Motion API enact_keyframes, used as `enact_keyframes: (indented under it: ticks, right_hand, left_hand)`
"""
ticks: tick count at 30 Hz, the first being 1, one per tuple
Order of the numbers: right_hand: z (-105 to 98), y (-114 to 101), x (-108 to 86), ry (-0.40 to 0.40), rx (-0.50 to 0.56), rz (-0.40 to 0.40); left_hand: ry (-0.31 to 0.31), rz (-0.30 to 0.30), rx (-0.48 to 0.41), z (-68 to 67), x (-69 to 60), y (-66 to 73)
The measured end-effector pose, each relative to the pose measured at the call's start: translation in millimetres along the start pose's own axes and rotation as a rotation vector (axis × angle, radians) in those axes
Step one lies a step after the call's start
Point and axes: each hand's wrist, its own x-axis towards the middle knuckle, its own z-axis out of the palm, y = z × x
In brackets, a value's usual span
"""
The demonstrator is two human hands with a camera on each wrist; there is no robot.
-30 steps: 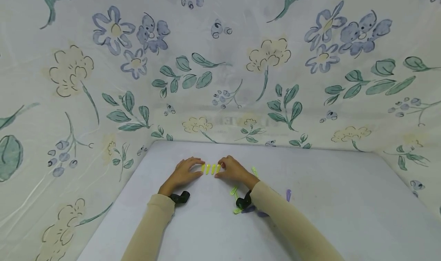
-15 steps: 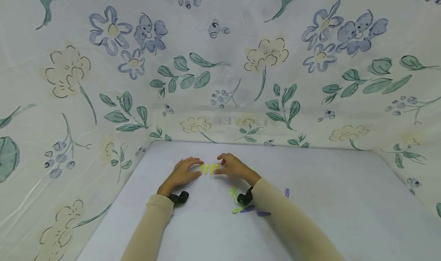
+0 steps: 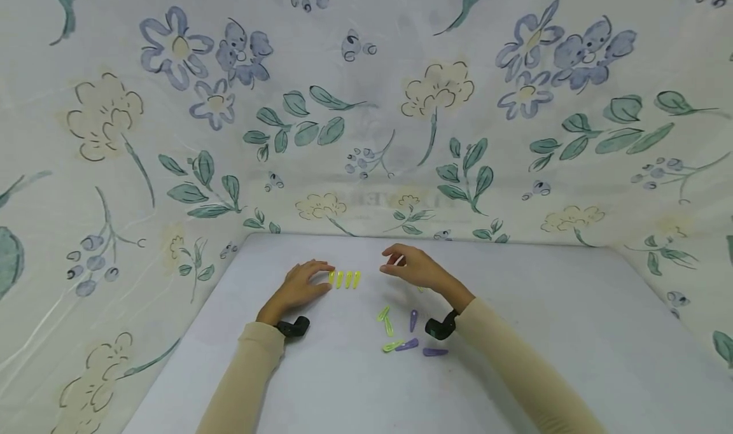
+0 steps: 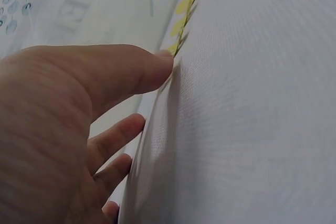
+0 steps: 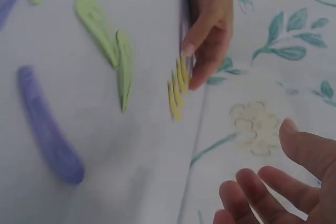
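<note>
Several yellow snap hair clips (image 3: pixel 349 279) stand side by side in a short row on the white table. My left hand (image 3: pixel 300 286) is at the row's left end, its thumb and index finger at the two ends of the leftmost yellow hair clip (image 3: pixel 331 278). In the left wrist view the thumb (image 4: pixel 152 72) touches the near end of that row. To the right of the row, my right hand (image 3: pixel 419 268) is raised with loosely bent fingers and nothing between them. The right wrist view shows its fingers (image 5: pixel 262 192) apart from the clips.
Green hair clips (image 3: pixel 389 326) and purple hair clips (image 3: pixel 435 352) lie scattered nearer the body, below the right hand. Another green clip (image 3: pixel 420 289) is partly hidden by that hand. A flowered sheet (image 3: pixel 366 135) rises behind the table's far edge.
My right hand has let go of the row's right end and moved away to the right, uncovering more purple clips. The left hand stays at the left end.
</note>
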Motion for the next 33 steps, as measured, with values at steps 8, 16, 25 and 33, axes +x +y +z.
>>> enact_keyframes:
  ticks: [8, 16, 25, 33]
  right_hand:
    - [-31, 38, -43.1, 0.080, 0.029, 0.039]
    - [-49, 58, -82.5, 0.089, 0.032, 0.041]
    - [-47, 68, -119.5, 0.068, 0.021, 0.011]
    - [-34, 63, -123.7, 0.050, 0.000, -0.052]
  left_hand:
    - [-0.019, 0.009, -0.044, 6.2, 13.9, 4.9]
    - [0.043, -0.029, -0.154, -18.1, 6.4, 15.8]
    - [-0.031, 0.270, -0.020, -22.2, -23.0, 73.2]
    - [-0.372, 0.394, -0.085, 10.0, -53.2, 113.8]
